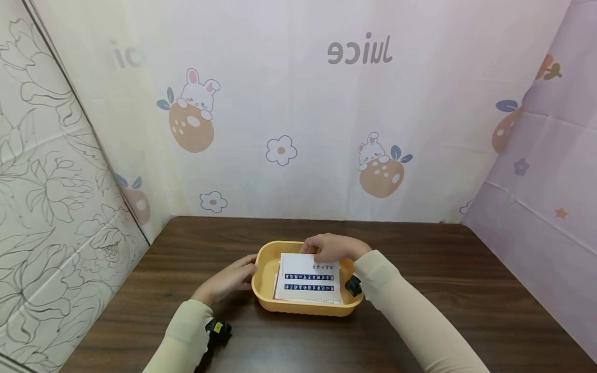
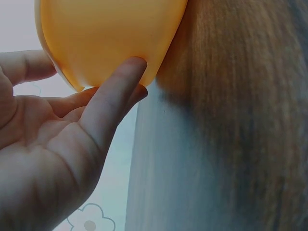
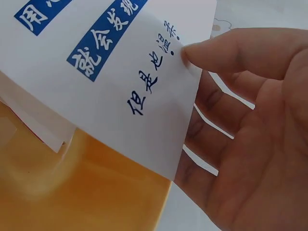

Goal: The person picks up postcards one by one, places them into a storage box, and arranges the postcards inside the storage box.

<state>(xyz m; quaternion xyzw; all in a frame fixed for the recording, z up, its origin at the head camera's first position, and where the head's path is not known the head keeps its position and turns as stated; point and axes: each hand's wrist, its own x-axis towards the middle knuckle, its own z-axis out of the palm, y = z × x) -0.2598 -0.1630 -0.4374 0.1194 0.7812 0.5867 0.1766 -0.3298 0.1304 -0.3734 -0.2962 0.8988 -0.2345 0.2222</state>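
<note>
A yellow plastic basin [image 1: 308,309] with rounded corners stands on the brown table, with paper cards inside it. My left hand [image 1: 231,280] holds its left end. The left wrist view shows the thumb [image 2: 115,98] against the basin's outer wall and another finger at the rim. At the basin's far side, my right hand [image 1: 333,247] pinches the edge of a white card [image 1: 303,264] with blue bands of printed characters. In the right wrist view the thumb [image 3: 211,55] lies on the card's printed face, with the fingers behind it. Another card [image 3: 36,113] shows partly underneath.
The dark wood-grain table [image 1: 434,290] spreads around the basin. Behind it hangs a pale curtain [image 1: 317,181] with rabbit and fruit prints, and a flower-patterned panel [image 1: 60,207] stands on the left. Each wrist carries a small black device [image 1: 218,330].
</note>
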